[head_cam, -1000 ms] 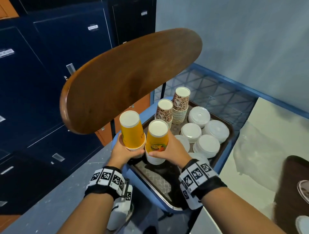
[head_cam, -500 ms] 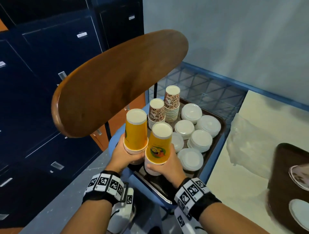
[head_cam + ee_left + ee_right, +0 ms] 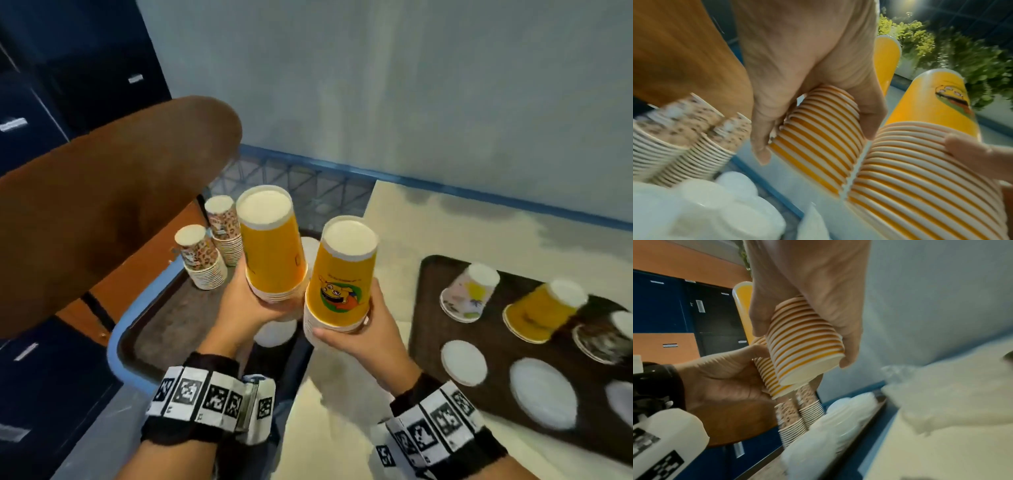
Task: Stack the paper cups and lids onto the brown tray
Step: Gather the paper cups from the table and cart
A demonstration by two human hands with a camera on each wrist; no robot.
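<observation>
My left hand (image 3: 255,308) grips the base of an upside-down stack of yellow paper cups (image 3: 270,246), its ribbed rims close up (image 3: 818,134). My right hand (image 3: 356,329) grips a second yellow stack with a cartoon print (image 3: 342,274), also upside down (image 3: 805,344). Both stacks hang in the air side by side, between two trays. A dark brown tray (image 3: 428,308) lies on the cream table to the right, with a pale floral cup stack (image 3: 469,294), a yellow cup stack (image 3: 541,308), a dark cup stack (image 3: 603,339) and white lids (image 3: 464,363).
Below my left hand a second tray (image 3: 154,329) sits on a blue chair seat, holding two leopard-print cup stacks (image 3: 203,260) and white lids (image 3: 274,332). The brown chair back (image 3: 102,212) rises at the left. Blue cabinets stand behind, a pale wall ahead.
Both hands have lifted the yellow stacks off the chair tray and carried them up and to the right. The view has swung right, showing the dark tray on the table.
</observation>
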